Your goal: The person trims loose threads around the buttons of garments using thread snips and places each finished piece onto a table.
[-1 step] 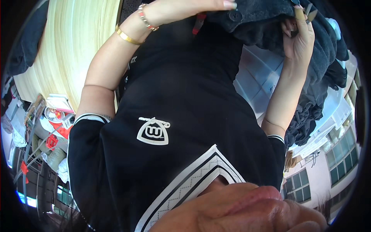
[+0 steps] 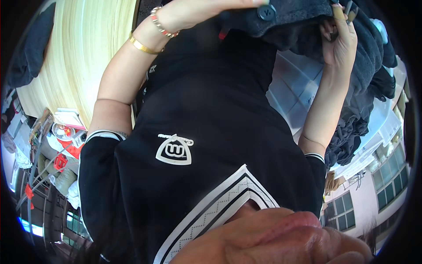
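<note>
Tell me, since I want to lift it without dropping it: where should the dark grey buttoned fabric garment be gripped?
Grip the dark grey buttoned fabric garment along its thick gathered upper edge, one hand at each end, coming from below. The left hand and right hand already hold it there, while loose folds hang down at the right.

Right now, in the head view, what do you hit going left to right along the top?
Pale wood surface → gold bangle → beaded bracelet → left hand → large button on the dark garment → right hand gripping the garment's edge.
</note>
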A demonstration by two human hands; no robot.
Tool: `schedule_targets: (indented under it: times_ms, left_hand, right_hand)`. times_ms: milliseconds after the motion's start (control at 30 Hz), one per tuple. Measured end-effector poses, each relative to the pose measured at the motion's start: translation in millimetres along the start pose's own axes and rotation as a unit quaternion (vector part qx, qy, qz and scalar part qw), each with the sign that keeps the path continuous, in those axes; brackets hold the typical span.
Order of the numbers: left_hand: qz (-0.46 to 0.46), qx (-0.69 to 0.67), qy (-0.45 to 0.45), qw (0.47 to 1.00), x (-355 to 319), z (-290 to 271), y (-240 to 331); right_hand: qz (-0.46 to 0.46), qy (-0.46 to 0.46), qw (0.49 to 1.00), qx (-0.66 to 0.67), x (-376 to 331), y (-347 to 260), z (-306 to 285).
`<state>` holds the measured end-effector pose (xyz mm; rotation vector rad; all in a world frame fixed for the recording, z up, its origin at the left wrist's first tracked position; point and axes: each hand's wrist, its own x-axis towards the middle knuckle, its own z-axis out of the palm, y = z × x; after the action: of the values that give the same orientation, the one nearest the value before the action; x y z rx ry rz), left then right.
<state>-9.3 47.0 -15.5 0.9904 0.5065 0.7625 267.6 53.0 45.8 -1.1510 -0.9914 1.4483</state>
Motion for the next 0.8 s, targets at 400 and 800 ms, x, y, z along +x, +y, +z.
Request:
schedule_targets:
  times_ms: [400, 800]
  left_hand:
    - [-0.018, -0.027, 0.083, 0.996, -6.1, 0.5, 18.1]
    - [0.031, 0.035, 0.129, 0.991, -0.3, 22.9, 15.7]
  right_hand:
    - [-0.204, -0.027, 0.934, -0.291, -15.8, 11.4, 38.0]
    - [-0.295, -0.135, 0.819, -0.474, -29.3, -4.1, 47.4]
